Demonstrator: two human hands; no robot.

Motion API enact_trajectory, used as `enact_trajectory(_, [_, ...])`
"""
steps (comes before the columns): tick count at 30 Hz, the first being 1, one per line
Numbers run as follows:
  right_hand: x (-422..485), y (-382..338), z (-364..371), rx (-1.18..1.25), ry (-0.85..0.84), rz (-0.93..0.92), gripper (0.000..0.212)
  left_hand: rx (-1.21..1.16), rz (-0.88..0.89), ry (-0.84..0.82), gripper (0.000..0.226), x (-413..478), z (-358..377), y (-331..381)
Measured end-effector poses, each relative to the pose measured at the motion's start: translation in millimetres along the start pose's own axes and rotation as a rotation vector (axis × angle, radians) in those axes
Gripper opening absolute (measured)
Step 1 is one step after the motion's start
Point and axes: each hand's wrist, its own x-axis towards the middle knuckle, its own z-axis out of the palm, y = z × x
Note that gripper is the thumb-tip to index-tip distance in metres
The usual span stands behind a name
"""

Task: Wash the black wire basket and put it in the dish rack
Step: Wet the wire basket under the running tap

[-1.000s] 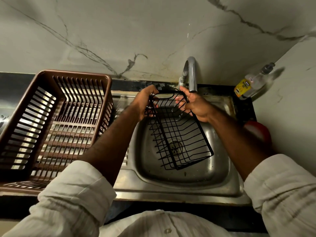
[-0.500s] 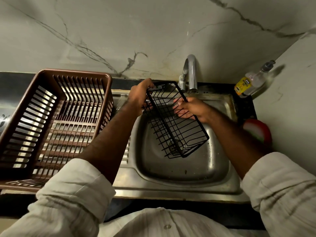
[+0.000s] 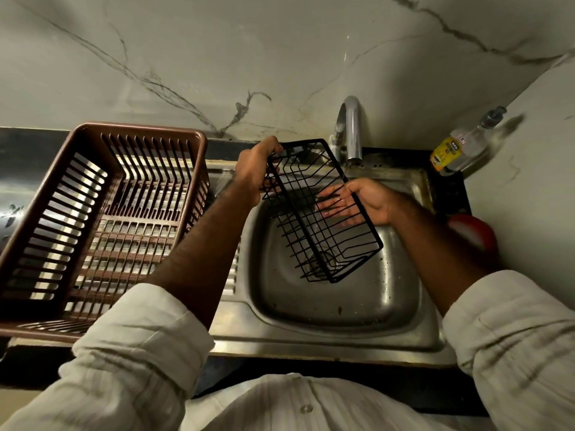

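Note:
The black wire basket [image 3: 323, 231] hangs tilted over the steel sink [image 3: 336, 334], its far end up near the tap. My left hand [image 3: 255, 169] grips the basket's upper left corner. My right hand [image 3: 357, 202] lies inside the basket with wet, straight fingers pressed flat on the wires. The brown plastic dish rack [image 3: 140, 135] stands on the drainboard to the left, with nothing in it.
A chrome tap [image 3: 351, 132] curves over the back of the sink. A dish soap bottle [image 3: 457, 147] with a yellow label lies in the back right corner. A red round object [image 3: 476, 231] sits right of the sink. Marble walls close the back and right.
The basket has been lifted and tilted steeper, its far end rising toward the tap. My right hand slid from the far rim down along the inside.

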Motion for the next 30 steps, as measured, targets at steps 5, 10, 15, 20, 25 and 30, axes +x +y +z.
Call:
enact_trajectory(5, [-2,-3,8,0.018,0.015,-0.049,0.047,-0.025,0.049,0.006,0.032,3,-7,1])
enact_trajectory(10, [4,-10,17,0.100,0.020,-0.051,0.059,-0.045,0.094,-0.041,0.039,2,-16,5])
enact_trajectory(15, [11,-16,26,0.213,0.012,-0.109,0.058,-0.022,0.133,-0.057,0.040,2,-20,14])
enact_trajectory(20, [11,-29,29,-0.003,0.103,-0.140,0.043,-0.038,0.154,0.020,0.036,4,-23,18])
enact_trajectory(25, [10,-40,29,-0.209,0.173,-0.135,0.031,-0.032,0.147,0.073,0.043,5,-22,18])
enact_trajectory(30, [6,-40,24,-0.173,0.141,-0.077,0.034,-0.033,0.144,0.075,0.038,2,-17,16])
